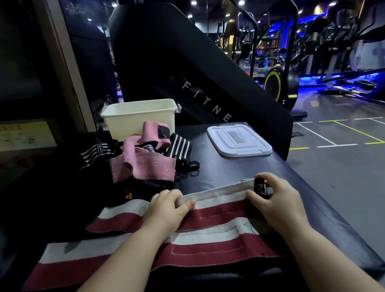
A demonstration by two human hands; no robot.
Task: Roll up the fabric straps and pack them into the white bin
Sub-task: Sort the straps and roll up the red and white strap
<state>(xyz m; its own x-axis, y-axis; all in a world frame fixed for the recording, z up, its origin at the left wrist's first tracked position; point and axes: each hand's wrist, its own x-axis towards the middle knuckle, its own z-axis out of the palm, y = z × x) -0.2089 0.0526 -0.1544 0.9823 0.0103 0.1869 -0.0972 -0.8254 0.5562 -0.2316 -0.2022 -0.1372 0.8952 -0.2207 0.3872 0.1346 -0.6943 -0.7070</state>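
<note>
Red-and-white striped webbing, the fabric strap (198, 242), lies flat on the black table (238, 171) right in front of the person. I cannot tell whether it is 1 strap doubled back or 2 lying side by side. Its long axis runs left to right, roughly along the table's near edge. The end with the black patch (260, 186) points right, and the plain end trails off to the left.

The left hand (167, 209) pinches the pale far edge, fingers curled over it and thumb on the near side. The right hand (273, 199) pinches the patch end between thumb and fingertips.

The likely trouble is a crooked start. If 1 hand leads the other, the roll would probably cone out sideways and sit loose. The patch, if it is hook fastener, might snag the weave. The right end lies near the table's right edge and could slide off.

The white bin (139, 118) stands well apart, beyond the heap of pink straps (145, 166), with its lid (239, 142) off to the right. A slack roll might unwind on the way there.
</note>
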